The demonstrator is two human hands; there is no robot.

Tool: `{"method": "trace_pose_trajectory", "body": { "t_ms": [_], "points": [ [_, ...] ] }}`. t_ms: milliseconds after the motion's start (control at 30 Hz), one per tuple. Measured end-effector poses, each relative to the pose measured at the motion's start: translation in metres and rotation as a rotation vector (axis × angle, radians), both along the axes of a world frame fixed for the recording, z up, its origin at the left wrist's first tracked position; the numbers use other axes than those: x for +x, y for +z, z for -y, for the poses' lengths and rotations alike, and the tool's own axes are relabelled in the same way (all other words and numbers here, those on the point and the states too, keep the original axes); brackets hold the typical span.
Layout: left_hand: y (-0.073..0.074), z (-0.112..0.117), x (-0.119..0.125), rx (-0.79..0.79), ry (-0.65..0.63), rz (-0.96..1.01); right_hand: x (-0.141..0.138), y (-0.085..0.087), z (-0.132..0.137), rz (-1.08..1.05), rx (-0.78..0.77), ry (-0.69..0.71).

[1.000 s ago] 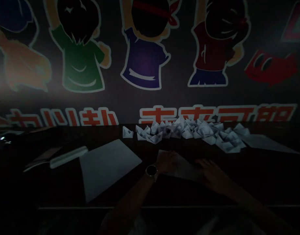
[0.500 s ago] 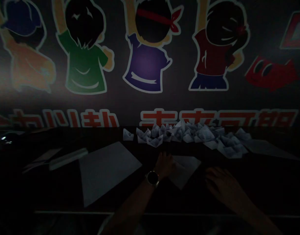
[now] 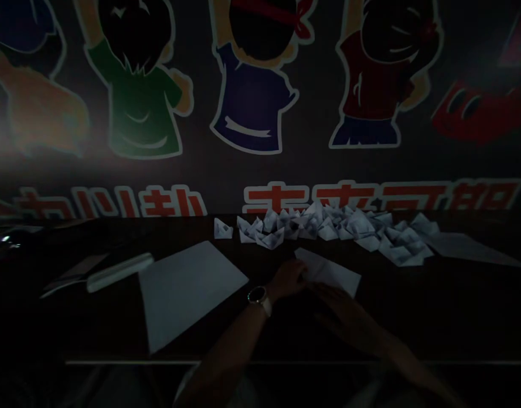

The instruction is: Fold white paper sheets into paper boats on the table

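Note:
The scene is very dim. A folded white paper (image 3: 331, 271) lies on the dark table in front of me. My left hand (image 3: 288, 280), with a watch on its wrist, presses on the paper's left corner, fingers closed down onto it. My right hand (image 3: 343, 314) lies flat on the paper's near edge with its fingers stretched out. Behind the paper sits a heap of several folded paper boats (image 3: 328, 226).
A stack of plain white sheets (image 3: 188, 289) lies to the left. Farther left are a pale long tube-like object (image 3: 118, 272) and a flat dark card. Another sheet (image 3: 468, 249) lies at the right. A cartoon wall mural (image 3: 252, 90) rises behind the table.
The folded paper has been turned, so it now lies slanted toward the right. My right hand came back from the right onto its near edge. My left hand stayed on it.

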State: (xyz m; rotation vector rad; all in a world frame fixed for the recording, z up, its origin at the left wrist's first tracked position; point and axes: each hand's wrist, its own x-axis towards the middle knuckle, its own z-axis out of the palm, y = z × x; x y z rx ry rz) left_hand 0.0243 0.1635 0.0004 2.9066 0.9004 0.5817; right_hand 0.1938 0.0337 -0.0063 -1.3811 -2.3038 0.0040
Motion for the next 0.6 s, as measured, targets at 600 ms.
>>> {"method": "trace_pose_trajectory", "body": {
  "t_ms": [600],
  "points": [
    [0.008, 0.012, 0.002, -0.037, -0.266, -0.196, 0.058, -0.034, 0.048, 0.163, 0.067, 0.056]
  ]
}}
